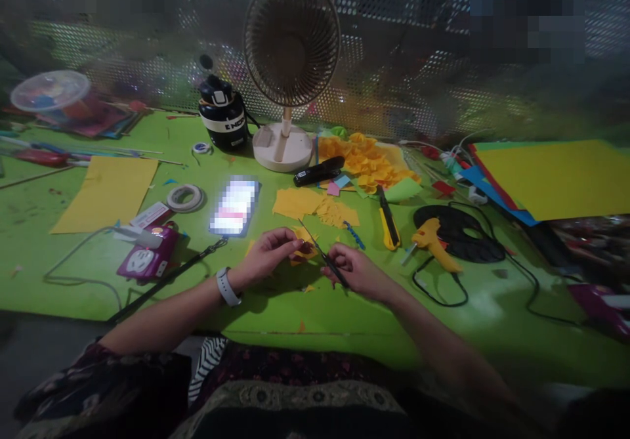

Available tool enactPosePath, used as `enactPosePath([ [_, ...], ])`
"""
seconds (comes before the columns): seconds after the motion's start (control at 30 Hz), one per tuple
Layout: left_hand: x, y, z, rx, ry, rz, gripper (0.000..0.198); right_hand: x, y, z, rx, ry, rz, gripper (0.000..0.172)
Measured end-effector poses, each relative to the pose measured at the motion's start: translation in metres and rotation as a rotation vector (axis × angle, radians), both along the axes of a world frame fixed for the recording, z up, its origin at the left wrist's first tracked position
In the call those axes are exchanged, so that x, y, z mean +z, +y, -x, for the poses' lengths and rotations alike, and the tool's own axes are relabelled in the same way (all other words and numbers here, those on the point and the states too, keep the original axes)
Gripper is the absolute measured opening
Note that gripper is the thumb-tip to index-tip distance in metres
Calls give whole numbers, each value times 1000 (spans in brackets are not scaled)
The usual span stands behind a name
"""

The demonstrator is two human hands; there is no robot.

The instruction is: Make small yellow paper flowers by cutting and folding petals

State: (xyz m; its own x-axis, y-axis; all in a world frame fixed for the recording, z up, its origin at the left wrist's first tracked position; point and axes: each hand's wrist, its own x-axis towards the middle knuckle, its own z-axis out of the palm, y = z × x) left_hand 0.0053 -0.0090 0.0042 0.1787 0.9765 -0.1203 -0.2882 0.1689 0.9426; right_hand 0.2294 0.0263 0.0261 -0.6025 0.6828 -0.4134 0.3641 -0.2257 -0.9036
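My left hand [268, 254] pinches a small piece of orange-yellow paper [306, 250] over the green table. Dark scissors [335, 270] are held in my right hand [361, 271], their slim blades pointing up and left beside the paper. How far the blades are apart is hard to make out. Just beyond my hands lie yellow paper pieces [295, 203], some crinkled, and a short blue twisted strip [354, 235]. Small yellow scraps [309, 289] are scattered on the table between my hands and its front edge.
A fan [283, 147], a dark bottle [224, 121] and a black stapler [319, 171] stand or lie behind. Left are a lit phone [235, 207], tape roll [184, 197] and purple power socket [147, 255]. Right are a yellow cutter [388, 219], glue gun [436, 245] and stacked coloured sheets [556, 176].
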Motion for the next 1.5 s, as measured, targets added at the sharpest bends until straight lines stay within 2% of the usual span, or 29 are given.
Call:
enactPosePath([
  [0.57, -4, 0, 1, -18, -10, 0, 19, 4, -1, 1, 1, 27, 34, 49],
  [0.93, 6, 0, 1, 7, 36, 6, 22, 7, -2, 3, -37, -4, 28, 52],
  [1.3, -2, 2, 1, 70, -6, 19, 23, 12, -4, 5, -48, -10, 46, 54],
  [1.5, -1, 1, 0, 73, -38, 49, 24, 9, -4, 5, -51, -14, 39, 53],
])
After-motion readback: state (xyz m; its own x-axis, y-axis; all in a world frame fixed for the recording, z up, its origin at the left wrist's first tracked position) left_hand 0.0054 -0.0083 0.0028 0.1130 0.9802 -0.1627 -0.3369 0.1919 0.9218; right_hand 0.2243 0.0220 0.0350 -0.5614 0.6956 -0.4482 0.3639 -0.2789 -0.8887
